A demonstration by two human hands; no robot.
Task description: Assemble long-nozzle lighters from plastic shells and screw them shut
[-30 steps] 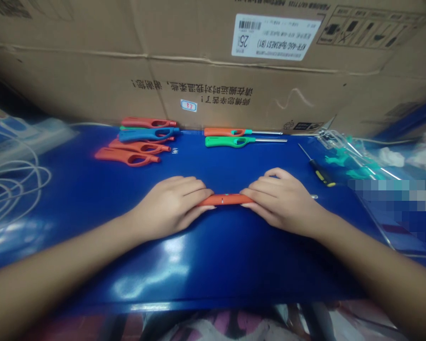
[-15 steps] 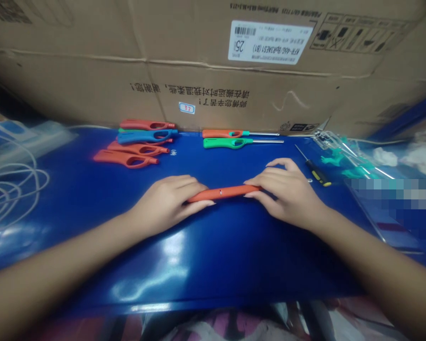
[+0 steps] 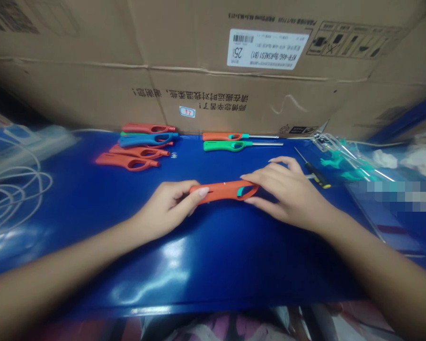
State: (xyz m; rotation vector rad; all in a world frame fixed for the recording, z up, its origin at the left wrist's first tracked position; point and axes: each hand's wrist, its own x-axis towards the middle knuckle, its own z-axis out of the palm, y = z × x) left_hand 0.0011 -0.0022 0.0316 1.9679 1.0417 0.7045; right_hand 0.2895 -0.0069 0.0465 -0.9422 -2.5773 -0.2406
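An orange long-nosed lighter (image 3: 220, 192) is held level above the blue table, its flat side with a slot turned towards me. A teal trigger shows inside its loop. My left hand (image 3: 172, 203) pinches the rear end, thumb on the near face. My right hand (image 3: 286, 192) grips the loop end between thumb and fingers. The front of the lighter is hidden behind that hand; a short bit of metal shows beyond it, near the screwdriver (image 3: 317, 175) with its black and yellow handle.
Several orange and blue lighter bodies (image 3: 128, 162) lie at the back left, with small metal pieces (image 3: 173, 155) beside them. A green lighter (image 3: 220, 146) and another orange lighter (image 3: 216, 136) lie before the cardboard (image 3: 184, 76). Teal parts and metal rods (image 3: 355, 161) sit right; white cable (image 3: 39, 175) coils left.
The orange lighter has been rolled from its narrow edge to its flat side, so the loop and teal trigger now show. My left thumb has moved onto its face.
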